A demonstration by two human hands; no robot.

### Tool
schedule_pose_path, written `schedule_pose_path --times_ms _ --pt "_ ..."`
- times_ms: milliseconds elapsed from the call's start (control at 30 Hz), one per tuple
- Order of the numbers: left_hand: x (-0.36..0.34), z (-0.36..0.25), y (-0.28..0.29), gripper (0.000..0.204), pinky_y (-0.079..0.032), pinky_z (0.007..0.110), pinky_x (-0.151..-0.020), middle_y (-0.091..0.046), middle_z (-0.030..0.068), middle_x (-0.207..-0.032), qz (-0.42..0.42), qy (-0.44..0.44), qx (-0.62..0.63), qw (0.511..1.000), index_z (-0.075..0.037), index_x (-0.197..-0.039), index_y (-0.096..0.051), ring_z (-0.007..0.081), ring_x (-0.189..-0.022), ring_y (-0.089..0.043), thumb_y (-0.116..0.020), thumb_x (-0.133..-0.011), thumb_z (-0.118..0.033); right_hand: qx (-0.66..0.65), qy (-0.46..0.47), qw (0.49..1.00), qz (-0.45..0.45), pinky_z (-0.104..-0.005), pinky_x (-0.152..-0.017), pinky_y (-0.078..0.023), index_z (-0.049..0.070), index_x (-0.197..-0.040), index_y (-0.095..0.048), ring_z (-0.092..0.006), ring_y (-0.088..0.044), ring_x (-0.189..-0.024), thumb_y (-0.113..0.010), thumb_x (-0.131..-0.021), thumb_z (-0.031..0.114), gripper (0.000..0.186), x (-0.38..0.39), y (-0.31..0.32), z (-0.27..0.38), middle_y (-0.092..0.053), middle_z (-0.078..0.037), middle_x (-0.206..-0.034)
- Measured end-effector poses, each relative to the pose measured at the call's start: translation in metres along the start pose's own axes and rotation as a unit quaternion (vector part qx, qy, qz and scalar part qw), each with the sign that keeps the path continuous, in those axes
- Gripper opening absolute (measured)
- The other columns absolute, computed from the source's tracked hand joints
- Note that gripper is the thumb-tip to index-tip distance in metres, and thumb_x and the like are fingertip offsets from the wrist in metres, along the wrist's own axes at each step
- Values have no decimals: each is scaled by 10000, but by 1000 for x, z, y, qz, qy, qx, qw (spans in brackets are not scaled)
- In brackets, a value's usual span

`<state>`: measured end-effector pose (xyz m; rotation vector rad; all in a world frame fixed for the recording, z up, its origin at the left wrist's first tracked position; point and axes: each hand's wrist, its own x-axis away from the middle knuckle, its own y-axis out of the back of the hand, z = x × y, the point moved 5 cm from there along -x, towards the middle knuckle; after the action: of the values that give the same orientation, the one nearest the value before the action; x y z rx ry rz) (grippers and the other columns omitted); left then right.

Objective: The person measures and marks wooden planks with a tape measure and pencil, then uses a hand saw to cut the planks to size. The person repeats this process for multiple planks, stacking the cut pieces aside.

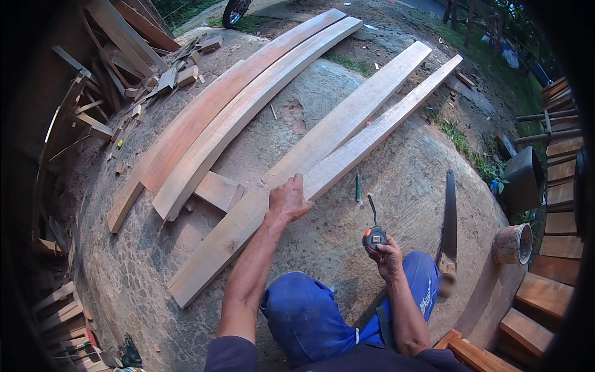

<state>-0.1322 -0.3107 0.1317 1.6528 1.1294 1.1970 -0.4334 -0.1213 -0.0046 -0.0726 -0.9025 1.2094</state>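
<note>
My left hand (289, 199) is closed over the near end of a narrow wooden plank (378, 134). That plank lies at a slight angle against a wider plank (218, 257), which runs beneath my left hand and wrist. In my right hand (390, 260) is a black and orange tape measure (374, 239), held above the ground in front of my knee. A short length of its blade (372, 209) sticks out from the case. Close by on the concrete lies a green pencil or marker (358, 186).
Two long thick boards (248, 93) rest on a short wood block (217, 189) to the left. A handsaw (449, 217) lies on the right, near a stained bucket (513, 243). Wood offcuts (187, 75) are heaped at far left, and stacked planks (561, 235) line the right side.
</note>
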Motion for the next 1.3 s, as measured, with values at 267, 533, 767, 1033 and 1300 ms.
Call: schedule_pose_path --times_ms 267,533,767,1033,1300 --pt "115 96 10 749 -555 502 -931 -712 141 -1231 13 33 16 999 -96 -1311 -540 355 -1135 -697 -844 -738 -471 270 -64 959 52 -407 -831 -633 7 -1294 -568 -294 -726 -997 -702 -653 47 656 11 16 21 -705 -163 -1147" --pt "297 193 4 825 -518 482 -976 -666 134 -1302 -1 97 20 995 -105 -1366 -540 350 -1214 -639 -912 -686 -390 734 -37 616 283 -429 -1112 -473 146 -1429 -620 -355 -596 -1290 -768 -676 204 769 -45 -31 -2 -620 -191 -1398" --pt "417 274 -80 813 -453 501 -1046 -636 154 -1304 52 243 4 969 -94 -1354 -536 371 -1233 -586 -928 -682 -329 835 187 510 91 -472 -1185 -405 178 -1574 -452 -422 -444 -1435 -658 -885 299 730 -136 -73 21 -459 -234 -1551" --pt "362 237 -86 951 -393 520 -1123 -557 175 -1436 45 190 17 981 -80 -1453 -493 371 -1340 -508 -904 -684 -462 842 147 515 68 -479 -989 -549 65 -1204 -674 -368 -594 -1259 -580 -928 233 337 -155 -77 7 -601 -156 -1300" --pt "113 50 -90 953 -437 539 -1099 -559 208 -1461 -61 10 67 996 -60 -1501 -436 405 -1333 -546 -864 -750 -461 722 142 669 -107 -542 -947 -557 43 -1186 -642 -437 -660 -1142 -709 -926 302 373 -164 -95 15 -659 -233 -1171"
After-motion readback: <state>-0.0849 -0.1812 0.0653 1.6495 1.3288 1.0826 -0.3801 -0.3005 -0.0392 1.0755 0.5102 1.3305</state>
